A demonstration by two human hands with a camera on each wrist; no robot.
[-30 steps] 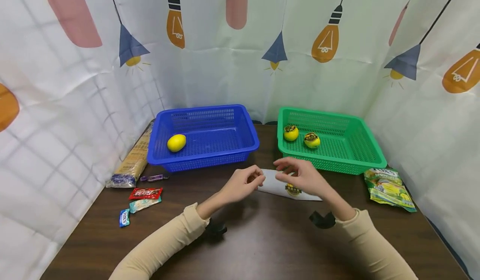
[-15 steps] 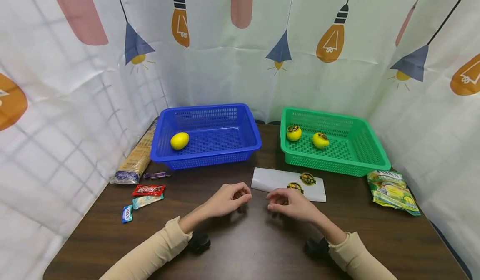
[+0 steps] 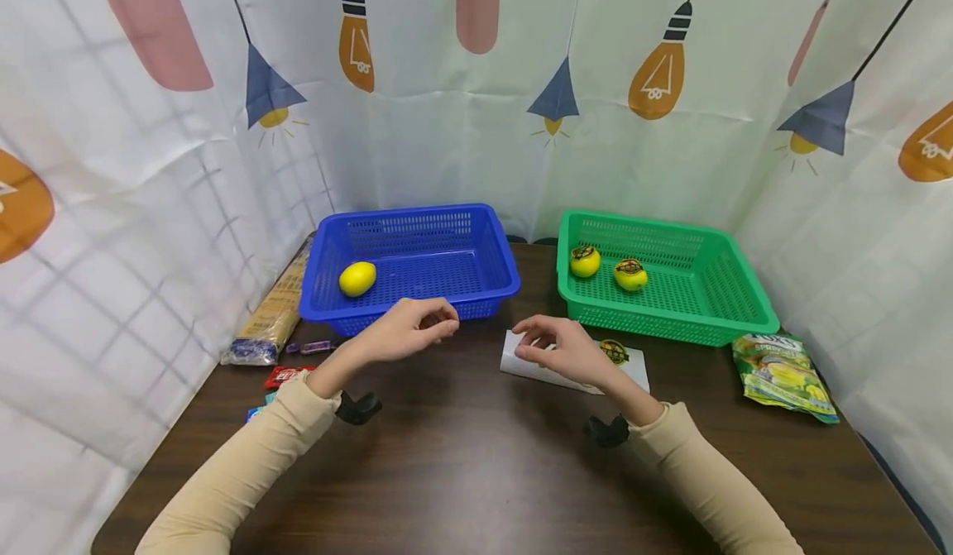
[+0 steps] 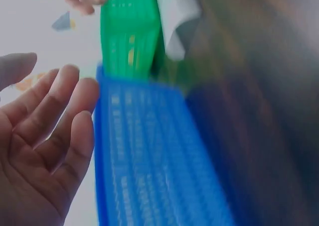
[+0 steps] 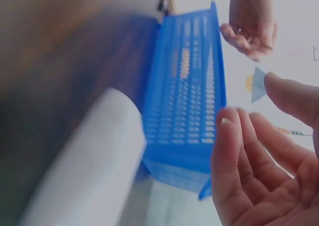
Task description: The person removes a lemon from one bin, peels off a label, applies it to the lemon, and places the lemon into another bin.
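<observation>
My left hand [image 3: 409,327] is in the air in front of the blue basket [image 3: 417,308]; its fingers are loosely bent and hold nothing, as the left wrist view also shows. My right hand [image 3: 562,352] hovers over a white folded sheet [image 3: 521,363] that bears round black-and-gold stickers [image 3: 614,351]. Nothing lies between the right hand's relaxed fingers [image 5: 227,151]. The hand hides part of the sheet. A plain lemon [image 3: 357,279] sits at the left inside the blue basket. Two yellow fruits, one at the left [image 3: 585,261] and one beside it [image 3: 630,275], carry dark stickers in the green basket [image 3: 663,327].
Left of the blue basket lies a long tan package [image 3: 268,315]. Small wrapped sweets, among them a purple one [image 3: 313,346] and a red one [image 3: 283,375], lie partly behind my left arm. A green-and-yellow bag [image 3: 783,377] rests at the right. A printed curtain [image 3: 447,141] closes off the back.
Both hands first drew back from the sheet, then rose forward again. The left hand shifted left towards the blue basket; the right returned over the sheet. The second stickered fruit rocked in the green basket.
</observation>
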